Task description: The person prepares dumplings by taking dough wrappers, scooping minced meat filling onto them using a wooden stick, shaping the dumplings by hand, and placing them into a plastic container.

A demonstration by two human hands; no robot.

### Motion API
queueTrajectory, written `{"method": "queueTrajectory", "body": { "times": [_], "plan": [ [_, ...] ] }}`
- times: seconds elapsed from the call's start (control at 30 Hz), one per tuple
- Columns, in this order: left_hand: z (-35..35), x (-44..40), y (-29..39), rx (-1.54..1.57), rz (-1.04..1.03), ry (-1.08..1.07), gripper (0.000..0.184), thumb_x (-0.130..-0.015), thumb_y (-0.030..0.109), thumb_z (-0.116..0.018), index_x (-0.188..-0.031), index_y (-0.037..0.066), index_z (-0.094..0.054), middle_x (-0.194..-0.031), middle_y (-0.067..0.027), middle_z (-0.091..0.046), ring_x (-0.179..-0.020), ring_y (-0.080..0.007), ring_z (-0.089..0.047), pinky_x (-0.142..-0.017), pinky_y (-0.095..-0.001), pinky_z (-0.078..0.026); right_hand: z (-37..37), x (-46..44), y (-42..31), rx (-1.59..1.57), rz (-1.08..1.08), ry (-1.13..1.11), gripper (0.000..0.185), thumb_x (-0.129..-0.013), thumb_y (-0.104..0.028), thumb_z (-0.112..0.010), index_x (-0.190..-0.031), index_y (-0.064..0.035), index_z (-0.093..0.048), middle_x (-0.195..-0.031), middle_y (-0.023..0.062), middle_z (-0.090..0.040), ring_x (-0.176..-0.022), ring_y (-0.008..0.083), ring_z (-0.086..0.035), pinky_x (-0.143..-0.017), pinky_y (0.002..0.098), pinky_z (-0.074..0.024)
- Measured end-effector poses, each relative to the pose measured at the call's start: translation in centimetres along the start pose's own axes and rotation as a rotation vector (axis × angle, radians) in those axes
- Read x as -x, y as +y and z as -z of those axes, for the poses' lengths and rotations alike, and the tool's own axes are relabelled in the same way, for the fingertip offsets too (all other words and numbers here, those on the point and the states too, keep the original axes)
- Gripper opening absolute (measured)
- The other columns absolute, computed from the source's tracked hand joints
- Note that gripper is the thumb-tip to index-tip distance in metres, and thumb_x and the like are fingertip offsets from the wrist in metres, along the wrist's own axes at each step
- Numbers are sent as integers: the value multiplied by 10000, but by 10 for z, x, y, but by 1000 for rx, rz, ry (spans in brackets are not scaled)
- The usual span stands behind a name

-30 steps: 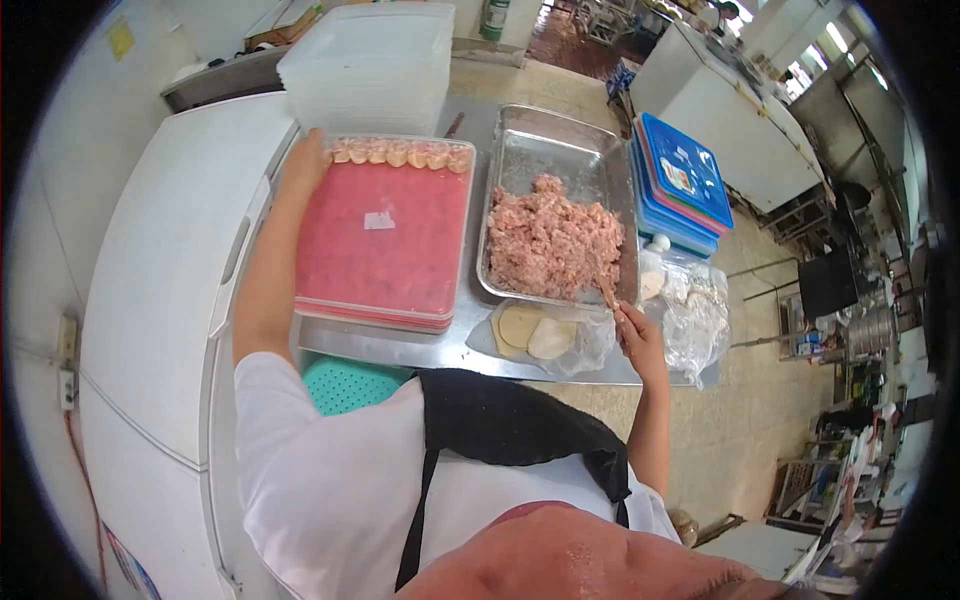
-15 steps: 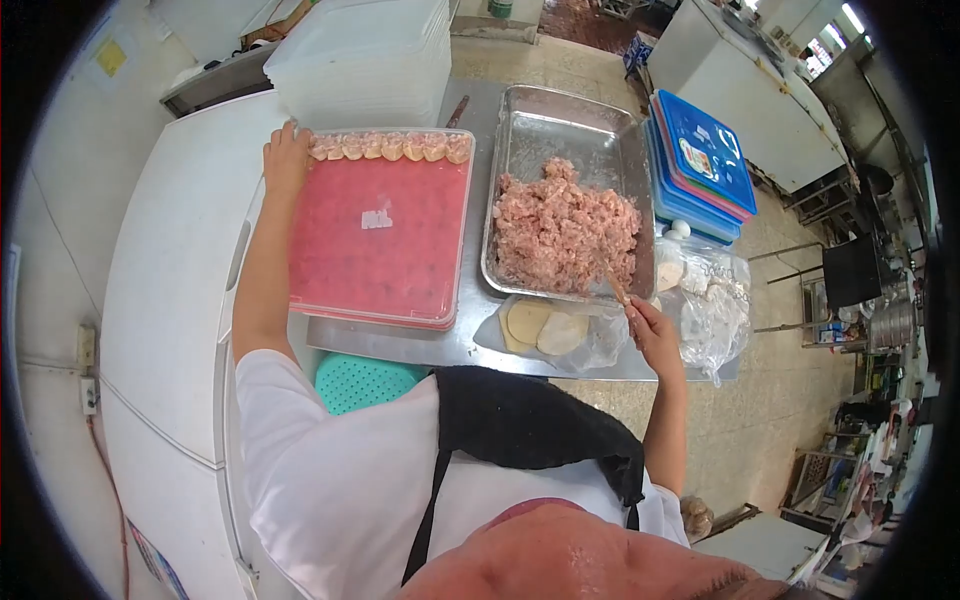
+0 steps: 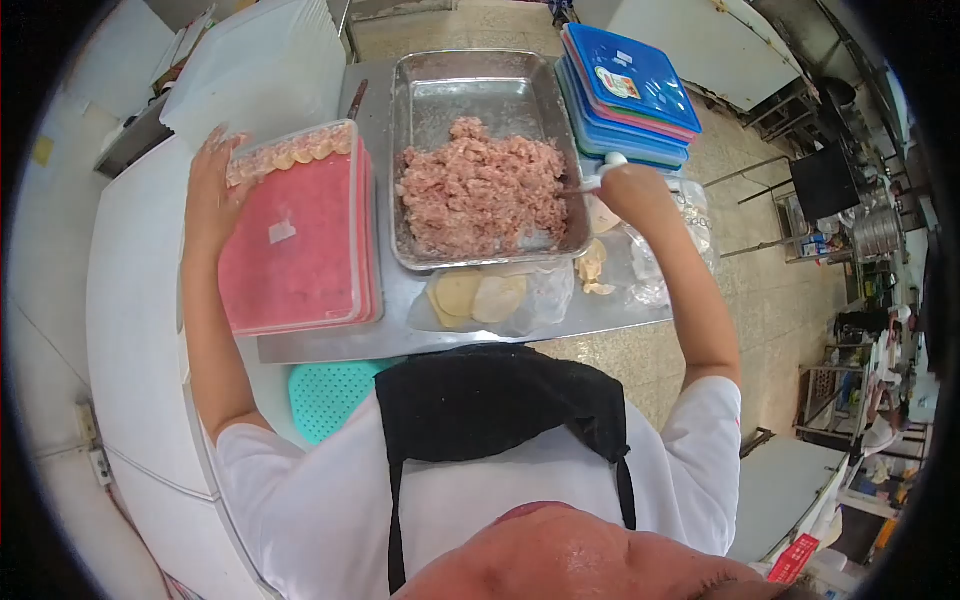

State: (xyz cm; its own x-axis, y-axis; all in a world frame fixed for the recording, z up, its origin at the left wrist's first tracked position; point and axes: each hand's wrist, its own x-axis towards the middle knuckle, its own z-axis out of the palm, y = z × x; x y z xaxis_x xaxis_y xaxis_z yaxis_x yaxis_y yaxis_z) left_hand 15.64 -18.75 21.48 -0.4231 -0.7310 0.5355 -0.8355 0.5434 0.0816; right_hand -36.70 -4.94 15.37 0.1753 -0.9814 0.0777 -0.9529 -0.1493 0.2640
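My left hand (image 3: 213, 190) lies with its fingers stretched along the upper left edge of a stack of shallow containers. The top one shows a pink surface (image 3: 290, 265) with a white label and, along its far edge, a row of meat-filled dumplings (image 3: 305, 150). A metal pan (image 3: 480, 95) stands to the right, holding a mound of ground meat (image 3: 480, 190). Beside the pan's right rim, my right hand (image 3: 640, 193) is closed around a slim utensil (image 3: 573, 190) whose tip reaches the meat; its exact kind is unclear. Round dough wrappers (image 3: 470, 297) lie on plastic below the pan.
Blue and coloured lids (image 3: 630, 80) are stacked right of the pan, near plastic bags (image 3: 690, 215). Clear trays (image 3: 260, 75) rise at the back left. A knife-like tool (image 3: 358, 98) lies behind the pan. A turquoise perforated stool (image 3: 330, 395) sits below the table.
The view has shifted, with the table now further left. My right hand has moved up along the pan's right side with the utensil. My left hand's fingers now reach over the container's edge.
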Motion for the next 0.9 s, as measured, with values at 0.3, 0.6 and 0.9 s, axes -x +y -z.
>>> {"method": "queueTrajectory", "body": {
  "times": [0.3,0.6,0.9],
  "plan": [
    [-75,90,228,1059,177,-576,226,-815,92,-683,-1030,46,-627,-1137,-101,-616,-1063,-260,-583,-924,-354,-443,-46,41,-59,-124,325,-113,166,-769,-134,-578,-668,-51,-681,-654,143,-653,-602,277,-668,-518,387,-521],
    [-178,162,292,548,-48,-348,225,-738,194,-728,-919,73,-670,-920,-98,-588,-944,-315,-537,-832,-390,-445,-58,27,-30,-132,409,-32,135,-731,-150,-598,-657,-84,-691,-632,119,-647,-626,265,-676,-504,406,-508],
    [-159,156,277,838,338,-302,184,-837,175,-664,-921,11,-668,-941,-125,-652,-905,-270,-609,-835,-351,-465,-62,16,0,-124,380,15,132,-730,-137,-605,-643,-89,-692,-606,118,-643,-575,252,-666,-475,382,-500]
  ]
}}
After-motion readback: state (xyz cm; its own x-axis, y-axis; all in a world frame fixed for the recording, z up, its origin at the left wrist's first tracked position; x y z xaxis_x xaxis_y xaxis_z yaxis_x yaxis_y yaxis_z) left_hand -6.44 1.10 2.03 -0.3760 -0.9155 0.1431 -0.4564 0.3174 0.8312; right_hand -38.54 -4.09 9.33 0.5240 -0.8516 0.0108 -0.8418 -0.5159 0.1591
